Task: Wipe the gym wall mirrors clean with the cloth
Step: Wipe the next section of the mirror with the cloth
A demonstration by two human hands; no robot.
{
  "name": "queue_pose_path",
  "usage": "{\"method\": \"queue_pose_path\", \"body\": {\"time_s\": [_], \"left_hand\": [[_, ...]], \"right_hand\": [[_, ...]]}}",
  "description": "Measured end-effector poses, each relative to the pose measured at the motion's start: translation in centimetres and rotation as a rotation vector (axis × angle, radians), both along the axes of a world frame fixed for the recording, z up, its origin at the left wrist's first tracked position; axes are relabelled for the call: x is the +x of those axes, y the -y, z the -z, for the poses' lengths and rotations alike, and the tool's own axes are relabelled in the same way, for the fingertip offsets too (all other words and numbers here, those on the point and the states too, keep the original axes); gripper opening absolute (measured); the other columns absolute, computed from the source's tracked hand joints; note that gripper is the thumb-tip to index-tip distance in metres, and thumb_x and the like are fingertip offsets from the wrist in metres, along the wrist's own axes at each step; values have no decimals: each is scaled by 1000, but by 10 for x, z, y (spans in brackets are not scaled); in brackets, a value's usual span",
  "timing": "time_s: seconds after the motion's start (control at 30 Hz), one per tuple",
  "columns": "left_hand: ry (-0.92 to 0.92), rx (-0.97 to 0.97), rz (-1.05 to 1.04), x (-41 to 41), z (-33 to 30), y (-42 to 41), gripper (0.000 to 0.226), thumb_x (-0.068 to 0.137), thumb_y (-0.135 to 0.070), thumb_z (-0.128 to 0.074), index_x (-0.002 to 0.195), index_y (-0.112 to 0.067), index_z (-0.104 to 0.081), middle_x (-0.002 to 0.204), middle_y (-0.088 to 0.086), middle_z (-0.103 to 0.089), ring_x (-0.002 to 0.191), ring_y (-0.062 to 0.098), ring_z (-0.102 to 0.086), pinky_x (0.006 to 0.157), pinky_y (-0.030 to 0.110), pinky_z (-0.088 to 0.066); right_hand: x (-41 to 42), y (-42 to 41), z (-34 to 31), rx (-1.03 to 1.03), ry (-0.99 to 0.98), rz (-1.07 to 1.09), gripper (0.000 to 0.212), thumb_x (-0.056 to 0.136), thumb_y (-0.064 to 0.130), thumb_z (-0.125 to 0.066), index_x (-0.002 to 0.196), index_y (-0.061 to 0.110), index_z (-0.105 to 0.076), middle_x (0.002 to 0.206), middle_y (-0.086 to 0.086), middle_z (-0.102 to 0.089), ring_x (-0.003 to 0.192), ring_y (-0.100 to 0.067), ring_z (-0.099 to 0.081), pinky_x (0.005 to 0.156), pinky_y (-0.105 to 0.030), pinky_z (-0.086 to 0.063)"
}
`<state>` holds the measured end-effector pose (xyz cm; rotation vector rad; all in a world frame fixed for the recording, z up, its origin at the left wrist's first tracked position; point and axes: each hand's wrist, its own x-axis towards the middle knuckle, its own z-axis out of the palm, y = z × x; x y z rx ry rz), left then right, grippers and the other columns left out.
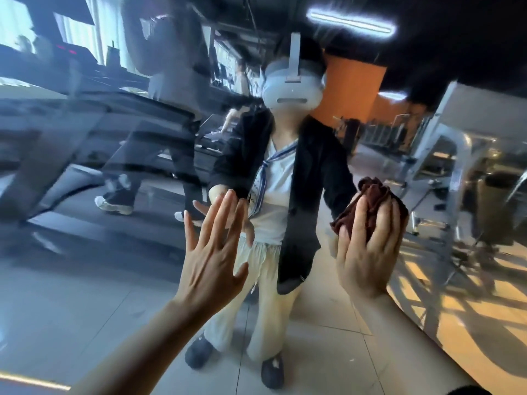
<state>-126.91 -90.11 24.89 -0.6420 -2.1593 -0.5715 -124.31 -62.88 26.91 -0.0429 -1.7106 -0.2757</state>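
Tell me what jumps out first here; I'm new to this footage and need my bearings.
Most striking is the large wall mirror filling the view, with the reflection of a person wearing a white headset at its centre. In front, the right hand presses a bunched dark red cloth against the glass, while the left hand is held flat with fingers spread at centre-left. Blurred gym machines show in the reflection on both sides.

Two hands: left hand [212, 252], right hand [368, 246]; one cloth [370, 195]; one mirror [85, 266]
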Motion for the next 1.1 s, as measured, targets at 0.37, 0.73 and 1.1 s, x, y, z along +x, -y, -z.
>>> {"method": "queue_pose_path", "body": {"time_s": [0.37, 0.73, 1.1], "left_hand": [[52, -23, -71, -11, 14, 56, 119, 59, -23, -92, 157, -9, -26, 166, 13, -10, 154, 28, -5, 115, 70, -10], [111, 1, 14, 2, 23, 16, 118, 64, -19, -90, 158, -7, -20, 167, 11, -4, 155, 26, 0, 119, 64, -3], [96, 75, 48, 16, 51, -40, 107, 72, -22, -74, 157, -1, -13, 167, 10, 0, 154, 29, 2, 115, 73, -9]], "right_hand": [[-61, 150, 1, 156, 30, -143, 54, 102, 28, -52, 150, 6, -40, 147, -20, -38, 141, -35, -33, 120, -58, -21], [-40, 117, 0, 479, 244, -87, 56, 100, 27, -50, 154, 16, -39, 158, -11, -36, 148, -26, -29, 124, -51, -15], [41, -66, 45, 333, 297, 47, 60, 105, 30, -46, 158, 12, -26, 151, -23, -30, 147, -35, -18, 124, -55, -13]]}}
